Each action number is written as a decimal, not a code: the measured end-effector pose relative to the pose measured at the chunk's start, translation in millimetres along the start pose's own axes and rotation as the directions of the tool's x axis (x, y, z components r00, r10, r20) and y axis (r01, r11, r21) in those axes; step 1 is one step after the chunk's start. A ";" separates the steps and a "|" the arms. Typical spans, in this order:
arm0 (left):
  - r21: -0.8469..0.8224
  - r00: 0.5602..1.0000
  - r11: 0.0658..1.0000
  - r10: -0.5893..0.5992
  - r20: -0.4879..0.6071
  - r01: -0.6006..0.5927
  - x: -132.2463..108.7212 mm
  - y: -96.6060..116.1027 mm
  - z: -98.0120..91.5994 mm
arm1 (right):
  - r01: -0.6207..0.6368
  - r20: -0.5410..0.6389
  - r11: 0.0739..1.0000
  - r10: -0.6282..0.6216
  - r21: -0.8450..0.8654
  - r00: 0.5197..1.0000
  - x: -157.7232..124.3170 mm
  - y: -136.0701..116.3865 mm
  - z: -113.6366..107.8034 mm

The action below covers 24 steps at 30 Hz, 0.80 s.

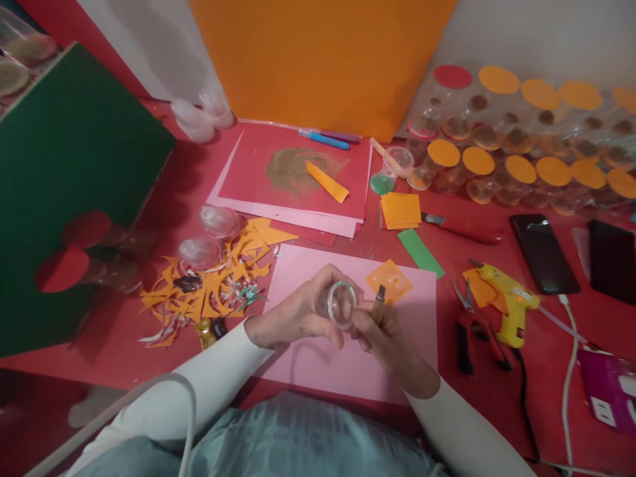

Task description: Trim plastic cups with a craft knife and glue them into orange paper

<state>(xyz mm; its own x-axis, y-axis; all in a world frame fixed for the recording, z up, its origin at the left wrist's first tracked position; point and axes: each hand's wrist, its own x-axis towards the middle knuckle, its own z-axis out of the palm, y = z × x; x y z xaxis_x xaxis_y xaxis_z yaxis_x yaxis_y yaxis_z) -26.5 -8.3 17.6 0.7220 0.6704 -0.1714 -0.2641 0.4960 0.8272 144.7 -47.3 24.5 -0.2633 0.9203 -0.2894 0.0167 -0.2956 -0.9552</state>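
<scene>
My left hand (298,311) is closed round a small clear plastic cup (338,305), its rim turned toward me. My right hand (385,334) is closed on a small dark tool (380,303) that points up, and its fingers touch the cup's right side. Both hands hover over a pink paper sheet (308,364) on the red surface. An orange paper square with a clear round lid on it (390,281) lies just behind my right hand.
Orange paper scraps (213,291) and two clear cups (211,235) lie to the left. A yellow glue gun (509,298), red pliers (472,331), scissors, two phones (544,253) and rows of orange-lidded cups (521,142) are on the right. Red sheets with brown powder (298,171) lie behind.
</scene>
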 end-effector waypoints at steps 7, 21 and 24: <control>0.025 0.997 1.000 -0.006 -0.082 0.008 1.2 0.7 0.6 | -0.013 -0.007 0.998 0.013 0.054 1.000 0.0 12.6 -3.2; 0.456 0.975 0.889 0.061 -0.212 0.043 0.6 5.0 -3.1 | 0.037 -0.113 0.966 -0.068 -0.255 0.991 5.8 11.8 -6.7; 0.487 0.978 0.873 0.065 -0.198 0.041 1.7 2.7 -1.5 | 0.013 -0.131 0.957 -0.053 -0.290 0.990 5.3 12.6 -5.7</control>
<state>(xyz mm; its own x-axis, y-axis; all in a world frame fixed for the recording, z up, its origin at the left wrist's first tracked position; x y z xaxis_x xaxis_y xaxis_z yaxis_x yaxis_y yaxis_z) -27.0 -5.0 18.8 0.5621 0.7972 -0.2203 0.1105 0.1916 0.9752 149.0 -44.7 10.6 -0.1353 0.9602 -0.2443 0.2924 -0.1969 -0.9358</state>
